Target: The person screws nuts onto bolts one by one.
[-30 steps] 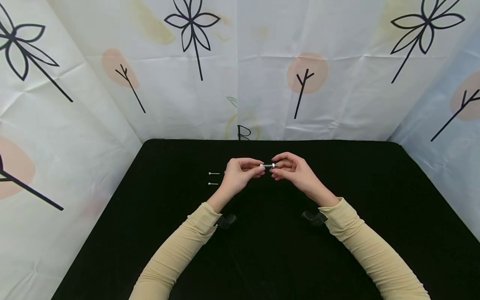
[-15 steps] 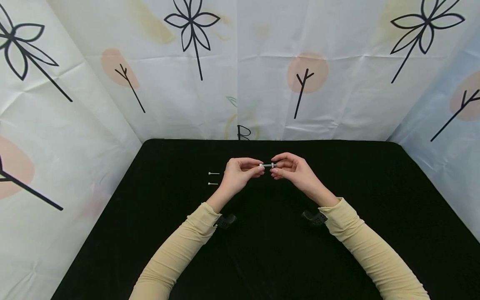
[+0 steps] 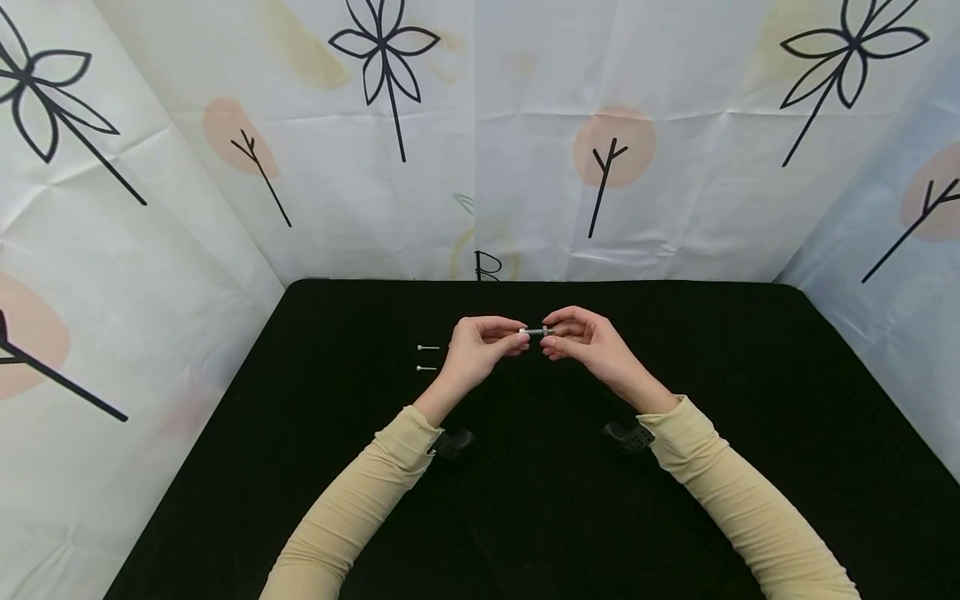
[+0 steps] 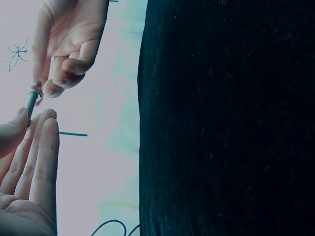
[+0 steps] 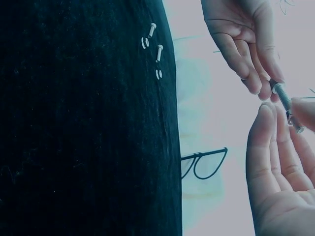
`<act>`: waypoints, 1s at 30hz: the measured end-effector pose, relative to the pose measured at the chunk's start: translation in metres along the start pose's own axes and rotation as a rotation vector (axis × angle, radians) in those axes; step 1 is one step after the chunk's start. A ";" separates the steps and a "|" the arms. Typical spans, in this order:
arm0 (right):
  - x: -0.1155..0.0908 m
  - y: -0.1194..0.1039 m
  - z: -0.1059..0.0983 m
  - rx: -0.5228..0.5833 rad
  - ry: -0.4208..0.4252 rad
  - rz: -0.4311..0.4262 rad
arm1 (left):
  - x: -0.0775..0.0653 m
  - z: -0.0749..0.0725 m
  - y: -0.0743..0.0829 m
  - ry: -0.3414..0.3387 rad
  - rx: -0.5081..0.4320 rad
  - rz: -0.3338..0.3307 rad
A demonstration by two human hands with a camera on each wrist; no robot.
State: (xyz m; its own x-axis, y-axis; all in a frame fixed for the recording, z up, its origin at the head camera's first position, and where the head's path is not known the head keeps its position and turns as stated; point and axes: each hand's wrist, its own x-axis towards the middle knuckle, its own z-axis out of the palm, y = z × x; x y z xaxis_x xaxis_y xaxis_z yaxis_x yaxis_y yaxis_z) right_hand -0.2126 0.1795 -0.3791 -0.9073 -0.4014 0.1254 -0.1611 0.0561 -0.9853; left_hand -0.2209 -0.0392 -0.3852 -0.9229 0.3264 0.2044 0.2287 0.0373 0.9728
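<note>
I see a bolt (image 3: pixel 533 332) held sideways over the black table (image 3: pixel 525 500). The left hand (image 3: pixel 480 343) pinches its head end. The right hand (image 3: pixel 591 340) pinches the nut (image 3: pixel 545 331) near its other end. Past the left hand, I see two more bolts (image 3: pixel 428 347) lying on the table, with little rings (image 5: pixel 145 43) close by.
</note>
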 end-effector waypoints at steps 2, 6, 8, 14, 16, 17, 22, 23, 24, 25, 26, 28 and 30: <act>0.000 0.000 0.000 0.000 -0.002 -0.017 | 0.000 0.000 0.000 0.004 0.005 0.000; 0.000 0.000 0.000 -0.043 0.012 0.015 | -0.001 0.001 0.000 0.004 0.009 0.007; 0.001 -0.001 0.001 -0.053 0.014 0.049 | -0.001 0.001 0.000 0.006 0.009 0.011; 0.000 0.000 -0.001 0.000 0.004 0.031 | -0.001 0.001 0.001 0.009 -0.005 0.004; 0.000 0.001 -0.001 0.012 -0.001 -0.008 | -0.001 0.001 0.001 0.010 -0.007 -0.003; 0.000 0.002 -0.001 0.011 -0.004 -0.023 | -0.001 0.000 0.001 0.009 -0.004 -0.004; 0.001 0.002 -0.001 -0.037 0.004 -0.016 | -0.001 0.000 0.000 0.006 -0.001 -0.001; 0.002 0.002 -0.001 -0.051 0.009 -0.002 | -0.001 0.000 0.000 0.005 -0.002 0.000; 0.002 0.001 0.000 -0.060 0.013 0.012 | -0.001 0.000 0.000 0.005 -0.003 0.000; 0.002 0.001 0.000 -0.065 0.016 0.024 | -0.001 0.000 0.000 0.005 -0.004 0.000; 0.002 0.001 0.001 -0.064 0.016 0.031 | -0.001 0.000 0.000 0.004 -0.006 -0.001; 0.001 0.000 0.001 -0.053 0.012 0.030 | -0.001 0.000 0.000 0.004 -0.007 -0.004; 0.001 0.000 0.001 -0.030 0.005 0.007 | -0.001 0.000 0.000 0.003 -0.007 -0.008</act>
State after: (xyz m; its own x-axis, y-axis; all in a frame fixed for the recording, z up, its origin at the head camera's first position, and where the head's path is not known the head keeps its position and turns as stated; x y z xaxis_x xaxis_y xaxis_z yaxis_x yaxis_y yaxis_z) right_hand -0.2128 0.1781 -0.3791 -0.9103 -0.3966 0.1187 -0.1657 0.0862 -0.9824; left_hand -0.2202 -0.0394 -0.3859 -0.9255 0.3234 0.1971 0.2193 0.0333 0.9751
